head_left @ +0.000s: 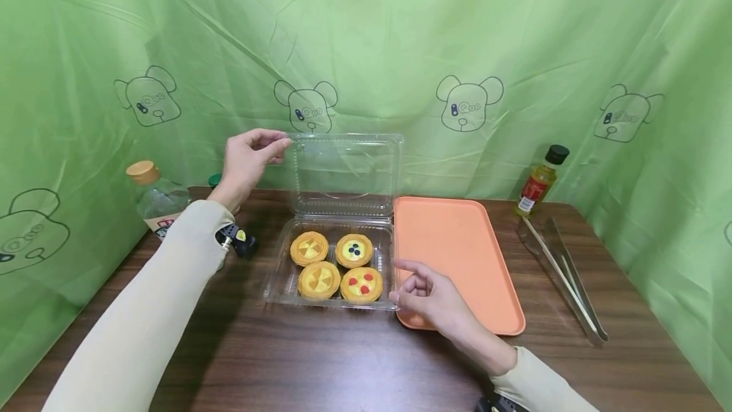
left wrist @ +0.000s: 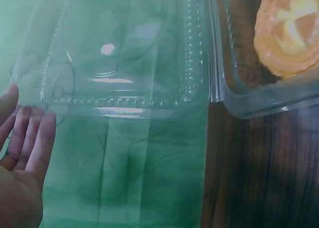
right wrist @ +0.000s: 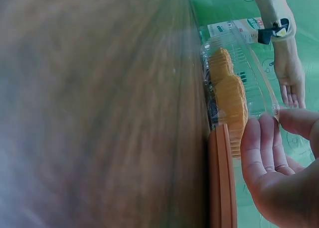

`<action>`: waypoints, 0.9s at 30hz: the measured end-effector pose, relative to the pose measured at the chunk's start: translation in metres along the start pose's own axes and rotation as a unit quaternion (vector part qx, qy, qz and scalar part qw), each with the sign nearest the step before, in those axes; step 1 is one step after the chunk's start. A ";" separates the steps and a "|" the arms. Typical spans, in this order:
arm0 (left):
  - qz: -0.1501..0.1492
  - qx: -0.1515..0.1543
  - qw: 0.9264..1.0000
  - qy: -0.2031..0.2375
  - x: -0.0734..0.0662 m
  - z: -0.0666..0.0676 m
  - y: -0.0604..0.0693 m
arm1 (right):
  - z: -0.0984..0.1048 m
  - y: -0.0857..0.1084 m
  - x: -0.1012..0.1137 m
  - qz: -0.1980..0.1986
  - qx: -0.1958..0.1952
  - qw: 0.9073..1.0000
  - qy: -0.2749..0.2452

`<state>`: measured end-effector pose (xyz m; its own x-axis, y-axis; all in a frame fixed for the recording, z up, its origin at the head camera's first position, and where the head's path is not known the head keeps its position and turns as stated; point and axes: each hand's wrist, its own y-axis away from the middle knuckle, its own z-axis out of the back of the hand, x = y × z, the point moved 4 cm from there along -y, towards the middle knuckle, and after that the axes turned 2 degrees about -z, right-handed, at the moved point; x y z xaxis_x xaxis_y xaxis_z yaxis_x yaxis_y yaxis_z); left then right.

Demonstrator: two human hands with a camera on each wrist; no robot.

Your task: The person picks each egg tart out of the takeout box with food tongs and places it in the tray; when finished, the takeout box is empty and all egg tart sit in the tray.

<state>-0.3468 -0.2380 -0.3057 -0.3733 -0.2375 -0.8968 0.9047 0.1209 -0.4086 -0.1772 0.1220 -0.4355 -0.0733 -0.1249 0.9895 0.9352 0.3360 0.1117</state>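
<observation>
"Clear plastic container [head_left: 276,283]: where does it sit?"

"On the brown table [head_left: 343,364], just beside the orange tray [head_left: 452,240], along that tray's left edge. Its base lies flat and its lid [head_left: 345,173] stands raised at the back."

"What is the left hand [head_left: 247,157] doing?"

"Pinching the lid's upper left corner. In the head view the thumb and index finger come together there. The left wrist view shows the other fingers fairly straight, lying near one another beside the plastic edge."

"And the right hand [head_left: 433,296]?"

"It is at the front right of the base, over the tray's edge. In the head view the index finger reaches forward along the container's side, the thumb lies nearer the front corner with a gap between them, and the other fingers are bent. In the right wrist view the fingertips gather at the rim. Whether they pinch it or merely touch it, I cannot tell."

"Anything inside?"

"Four tarts in two rows: two with yellow wedges [head_left: 319,280] on the left, one with dark berries [head_left: 354,250] at back right, one with red pieces [head_left: 361,285] at front right. Neither hand touches them."
</observation>
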 end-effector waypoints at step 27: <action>0.166 0.090 0.979 -0.081 0.063 -0.006 0.001 | -0.008 0.027 -0.004 0.012 0.021 1.000 0.007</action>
<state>-0.3705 -0.2468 -0.3635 -0.0277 -0.3660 -0.9302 0.9976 0.0487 -0.0489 -0.1485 0.1241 -0.4371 -0.0461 -0.1287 0.9906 0.9211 0.3782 0.0921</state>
